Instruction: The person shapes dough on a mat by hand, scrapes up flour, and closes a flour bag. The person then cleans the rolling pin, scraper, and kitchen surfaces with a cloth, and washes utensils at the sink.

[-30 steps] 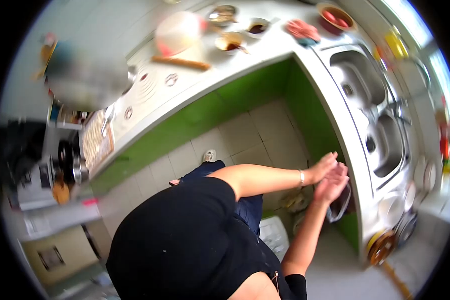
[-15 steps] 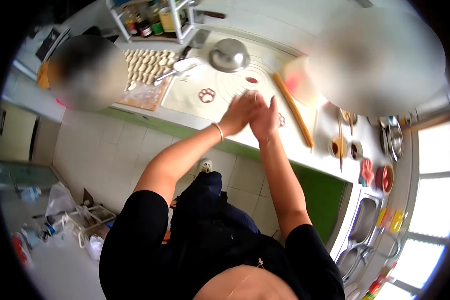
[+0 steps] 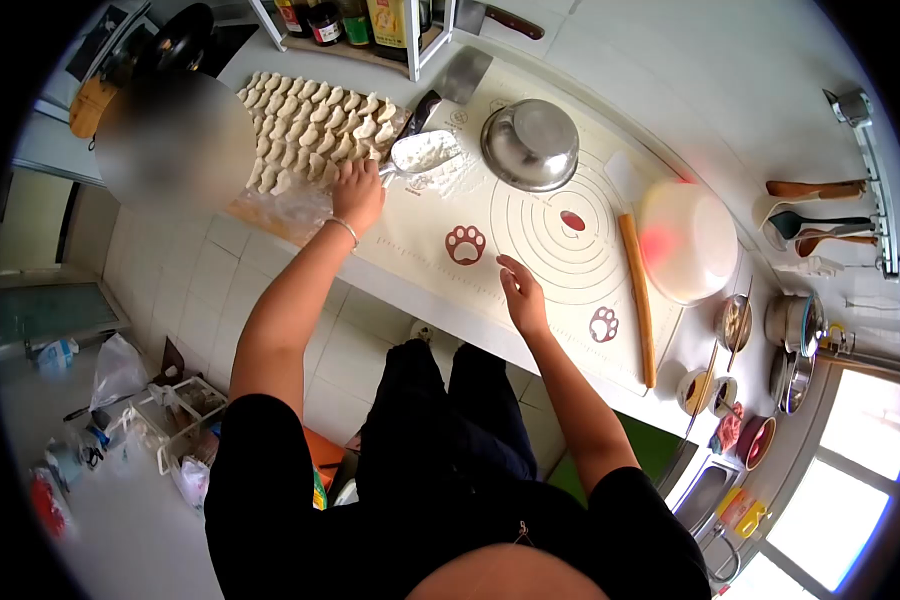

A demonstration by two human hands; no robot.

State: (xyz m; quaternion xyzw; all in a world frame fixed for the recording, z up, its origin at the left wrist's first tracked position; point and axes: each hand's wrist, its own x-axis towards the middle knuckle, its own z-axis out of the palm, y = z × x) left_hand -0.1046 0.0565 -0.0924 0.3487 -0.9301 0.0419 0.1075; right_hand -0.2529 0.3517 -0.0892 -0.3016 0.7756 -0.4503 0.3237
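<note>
My left hand [image 3: 358, 196] is at the handle of a flour scoop [image 3: 425, 151], with its fingers closed around the part they cover. White flour fills the scoop, which rests on a pale baking mat [image 3: 420, 235]. Just beyond the left hand, rows of dumplings [image 3: 315, 125] lie on a floured wooden board. My right hand [image 3: 522, 296] hovers over the mat's front edge, fingers loosely bent and apart, holding nothing. An upturned steel bowl [image 3: 532, 145] sits on the mat, and a wooden rolling pin [image 3: 638, 300] lies along its right side.
A whitish bowl [image 3: 690, 243] stands right of the rolling pin. Small bowls with chopsticks [image 3: 703, 388] are near the sink [image 3: 705, 490]. A bottle rack [image 3: 370, 45] and a cleaver [image 3: 465, 73] are at the back. A blurred round area covers the left end of the counter.
My hands were together over the mat and have come apart. The left moved left to the scoop handle; the right drew back toward the counter edge. The view has shifted.
</note>
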